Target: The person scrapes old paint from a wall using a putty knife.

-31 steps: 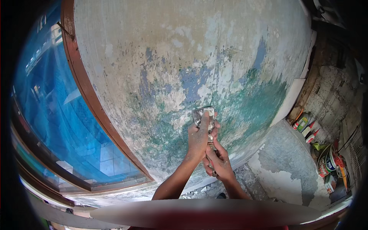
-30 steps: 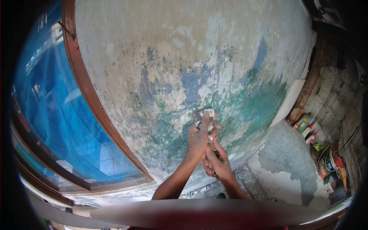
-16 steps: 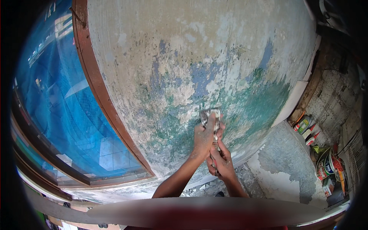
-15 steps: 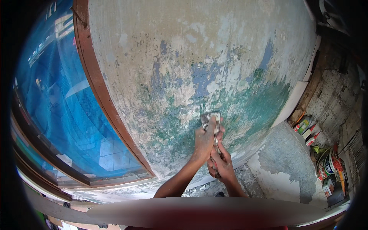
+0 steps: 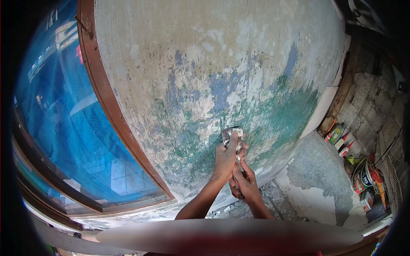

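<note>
My left hand point(image 5: 227, 158) grips a putty knife, thumb laid along its broad, dusty metal blade point(image 5: 228, 135) and fingers curled round the far side. My right hand point(image 5: 244, 183) is closed on the handle below. The blade is against the wall point(image 5: 205, 51), whose beige, blue and green paint is worn and flaking around it. Both hands are speckled with pale dust.
A brown window frame point(image 5: 118, 126) with blue sheeting point(image 5: 64, 111) runs up the left. At the lower right are a patched grey ledge point(image 5: 309, 183), bottles point(image 5: 335, 132) and paint cans point(image 5: 363, 179) beside a rough block wall point(image 5: 371, 98). Rubble point(image 5: 271, 196) lies below my hands.
Both hands and the putty knife have moved a little lower on the wall, keeping the same grip. The view has shifted slightly, first right and then partly back.
</note>
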`<state>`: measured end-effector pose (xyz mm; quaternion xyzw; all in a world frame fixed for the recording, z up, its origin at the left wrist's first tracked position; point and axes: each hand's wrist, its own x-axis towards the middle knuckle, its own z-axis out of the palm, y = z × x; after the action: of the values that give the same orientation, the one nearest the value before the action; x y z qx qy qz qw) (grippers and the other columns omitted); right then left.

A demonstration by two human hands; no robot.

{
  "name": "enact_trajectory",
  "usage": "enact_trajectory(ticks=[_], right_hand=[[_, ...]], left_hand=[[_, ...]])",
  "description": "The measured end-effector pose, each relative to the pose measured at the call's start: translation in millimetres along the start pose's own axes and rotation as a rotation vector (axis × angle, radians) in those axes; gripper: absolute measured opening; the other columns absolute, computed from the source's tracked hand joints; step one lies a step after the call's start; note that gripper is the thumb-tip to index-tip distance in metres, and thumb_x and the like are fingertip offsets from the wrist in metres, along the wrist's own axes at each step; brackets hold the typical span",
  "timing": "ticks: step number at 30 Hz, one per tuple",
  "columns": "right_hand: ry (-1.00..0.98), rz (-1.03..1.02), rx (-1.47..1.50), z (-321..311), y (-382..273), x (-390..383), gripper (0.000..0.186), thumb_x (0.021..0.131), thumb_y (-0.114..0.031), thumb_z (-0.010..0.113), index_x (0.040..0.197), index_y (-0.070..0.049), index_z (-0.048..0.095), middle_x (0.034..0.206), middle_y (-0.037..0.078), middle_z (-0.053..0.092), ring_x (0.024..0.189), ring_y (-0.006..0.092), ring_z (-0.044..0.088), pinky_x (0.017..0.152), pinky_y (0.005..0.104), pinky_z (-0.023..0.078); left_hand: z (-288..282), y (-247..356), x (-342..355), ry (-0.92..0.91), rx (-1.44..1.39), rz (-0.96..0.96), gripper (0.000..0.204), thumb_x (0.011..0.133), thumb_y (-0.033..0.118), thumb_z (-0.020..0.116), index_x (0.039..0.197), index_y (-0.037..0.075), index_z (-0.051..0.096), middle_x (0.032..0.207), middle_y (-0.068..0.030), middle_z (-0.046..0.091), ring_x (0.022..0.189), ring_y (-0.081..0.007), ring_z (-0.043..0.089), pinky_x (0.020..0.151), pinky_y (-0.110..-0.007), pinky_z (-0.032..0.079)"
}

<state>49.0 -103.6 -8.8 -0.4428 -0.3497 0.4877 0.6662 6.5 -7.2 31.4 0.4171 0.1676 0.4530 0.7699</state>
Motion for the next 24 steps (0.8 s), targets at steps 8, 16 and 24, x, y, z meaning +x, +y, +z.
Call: enact_trajectory(ticks=[8, 16, 24], right_hand=[[-0.096, -0.041, -0.036, 5.3, -27.4, 11.6, 0.023, 0.097, -0.023, 0.044, 0.112, -0.005, 0.048, 0.058, 0.002, 0.045, 0.037, 0.0072, 0.04, 0.032, 0.0211, 0.031], [-0.137, -0.005, -0.015, -10.8, -23.7, 6.7, 0.025, 0.097, -0.024, 0.045, 0.113, -0.005, 0.048, 0.059, 0.0, 0.045, 0.038, 0.0063, 0.041, 0.033, 0.0206, 0.031], [-0.209, 0.001, -0.052, -22.5, -24.6, 11.1, 0.034, 0.097, -0.024, 0.046, 0.125, -0.005, 0.04, 0.06, 0.001, 0.046, 0.039, 0.0062, 0.041, 0.034, 0.0208, 0.033]], left_hand=[[19.4, 26.7, 6.5, 0.018, 0.081, 0.118, 0.04, 0.095, 0.033, 0.049, 0.103, -0.005, 0.059, 0.07, -0.0053, 0.057, 0.053, -0.0085, 0.045, 0.047, -0.025, 0.039], [17.9, 7.0, 2.4, 0.08, -0.002, 0.046, 0.038, 0.095, 0.031, 0.05, 0.103, -0.005, 0.058, 0.07, -0.0048, 0.056, 0.053, -0.0088, 0.043, 0.047, -0.024, 0.038], [22.4, 3.4, 2.4, 0.106, 0.017, 0.101, 0.037, 0.094, 0.034, 0.051, 0.102, -0.002, 0.058, 0.069, -0.0034, 0.055, 0.052, -0.0076, 0.043, 0.046, -0.023, 0.037]])
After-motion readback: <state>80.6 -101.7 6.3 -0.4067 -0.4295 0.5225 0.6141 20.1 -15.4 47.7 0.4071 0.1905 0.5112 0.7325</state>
